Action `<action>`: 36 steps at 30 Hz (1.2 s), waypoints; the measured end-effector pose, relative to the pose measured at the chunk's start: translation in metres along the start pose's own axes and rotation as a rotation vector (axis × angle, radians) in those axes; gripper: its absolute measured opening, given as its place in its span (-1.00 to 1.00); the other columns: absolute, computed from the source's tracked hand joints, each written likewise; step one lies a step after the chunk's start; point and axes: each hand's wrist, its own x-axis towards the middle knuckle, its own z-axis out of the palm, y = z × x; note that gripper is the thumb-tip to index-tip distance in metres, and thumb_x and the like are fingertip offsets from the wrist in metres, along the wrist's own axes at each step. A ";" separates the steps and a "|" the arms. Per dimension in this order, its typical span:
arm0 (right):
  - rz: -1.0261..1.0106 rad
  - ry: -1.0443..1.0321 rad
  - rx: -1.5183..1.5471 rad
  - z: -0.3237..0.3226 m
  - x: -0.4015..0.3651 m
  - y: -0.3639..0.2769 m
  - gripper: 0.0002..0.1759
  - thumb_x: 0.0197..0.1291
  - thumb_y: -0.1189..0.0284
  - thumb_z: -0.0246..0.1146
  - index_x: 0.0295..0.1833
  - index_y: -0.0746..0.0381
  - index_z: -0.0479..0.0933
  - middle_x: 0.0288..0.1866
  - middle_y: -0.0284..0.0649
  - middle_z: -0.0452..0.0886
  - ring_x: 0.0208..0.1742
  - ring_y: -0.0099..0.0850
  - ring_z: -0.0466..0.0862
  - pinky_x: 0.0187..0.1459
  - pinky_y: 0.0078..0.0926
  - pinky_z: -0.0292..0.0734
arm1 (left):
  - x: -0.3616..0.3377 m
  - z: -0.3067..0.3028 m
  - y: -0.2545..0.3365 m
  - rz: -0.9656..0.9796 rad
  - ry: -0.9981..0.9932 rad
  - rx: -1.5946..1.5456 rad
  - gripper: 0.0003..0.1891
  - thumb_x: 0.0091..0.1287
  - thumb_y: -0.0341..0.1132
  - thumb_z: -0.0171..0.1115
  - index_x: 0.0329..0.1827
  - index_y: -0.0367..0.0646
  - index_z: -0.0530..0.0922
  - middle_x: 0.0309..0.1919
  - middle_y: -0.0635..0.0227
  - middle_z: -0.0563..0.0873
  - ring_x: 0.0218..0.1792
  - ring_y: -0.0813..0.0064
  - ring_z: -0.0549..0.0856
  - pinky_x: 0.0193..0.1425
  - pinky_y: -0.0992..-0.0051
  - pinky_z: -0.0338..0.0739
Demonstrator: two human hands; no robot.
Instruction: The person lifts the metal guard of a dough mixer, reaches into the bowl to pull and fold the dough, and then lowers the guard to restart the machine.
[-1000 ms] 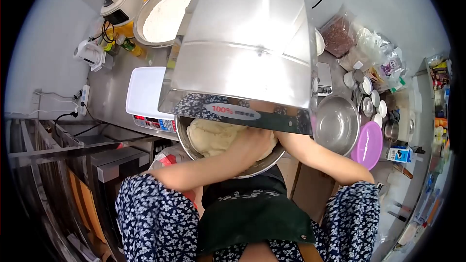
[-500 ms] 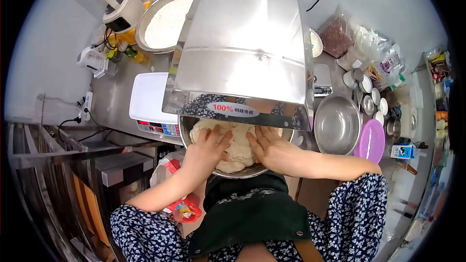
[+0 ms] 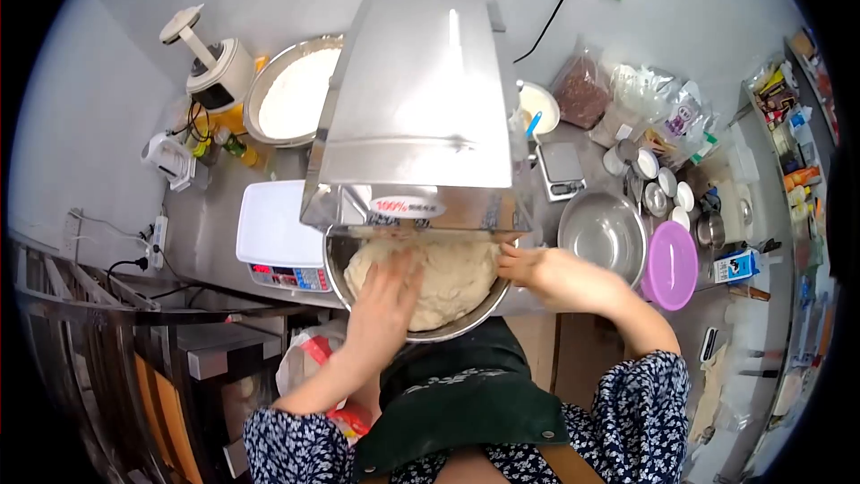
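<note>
Your hands are apart: left hand [image 3: 560,278] at the steel bowl's [image 3: 430,335] right rim, right hand [image 3: 387,300] spread on the dough [image 3: 452,280]. That dough's sitting in the bowl, at the bench's [image 3: 210,246] front edge under the steel machine [image 3: 417,108].

One head-worn camera looks forward and steeply down over the steel bowl [image 3: 454,331]

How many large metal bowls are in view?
3. One, at the machine's front edge, holds dough; another, behind on the left, holds white powder; the third is on the right, beside the purple basin. The machine may hide others.
</note>
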 end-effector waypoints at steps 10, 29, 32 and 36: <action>0.469 0.883 0.577 -0.122 0.153 0.280 -0.58 0.41 0.19 0.17 -0.17 0.38 0.67 -0.32 -0.22 0.73 -0.36 -0.49 0.65 -0.24 -0.51 0.55 | 0.031 0.019 0.051 -0.192 -0.206 -0.124 -0.22 0.33 -0.06 0.27 0.55 -0.21 0.22 0.60 0.15 0.15 0.58 0.06 0.16 0.58 0.02 0.12; -0.725 0.849 -0.092 -0.146 0.063 0.072 -0.87 -0.13 0.55 0.33 -0.38 0.21 0.56 -0.26 -0.25 0.62 -0.10 -0.18 0.58 0.02 -0.24 0.45 | 0.018 -0.117 0.120 -0.366 1.130 0.113 -0.07 0.20 -0.33 0.51 0.57 -0.27 0.10 0.43 -0.07 0.22 0.34 -0.08 0.46 0.30 0.09 0.56; -0.758 0.811 -0.461 -0.063 0.030 0.072 -0.87 -0.20 0.47 0.37 -0.45 0.13 0.58 -0.17 -0.37 0.61 0.01 -0.31 0.59 0.10 -0.06 0.45 | 0.022 -0.114 0.116 -0.205 0.949 0.655 -0.13 0.12 -0.16 0.57 0.49 -0.08 0.32 0.34 0.09 0.39 0.26 0.09 0.51 0.23 0.08 0.53; -0.758 0.805 -0.508 -0.021 0.022 0.094 -0.85 -0.07 0.44 0.41 -0.30 0.13 0.69 -0.04 -0.40 0.63 0.07 -0.37 0.60 0.15 -0.15 0.47 | 0.002 -0.060 0.122 -0.283 0.514 0.598 -0.65 0.07 -0.18 0.48 -0.05 0.01 0.77 -0.38 0.52 0.57 -0.23 0.45 0.55 -0.24 0.50 0.56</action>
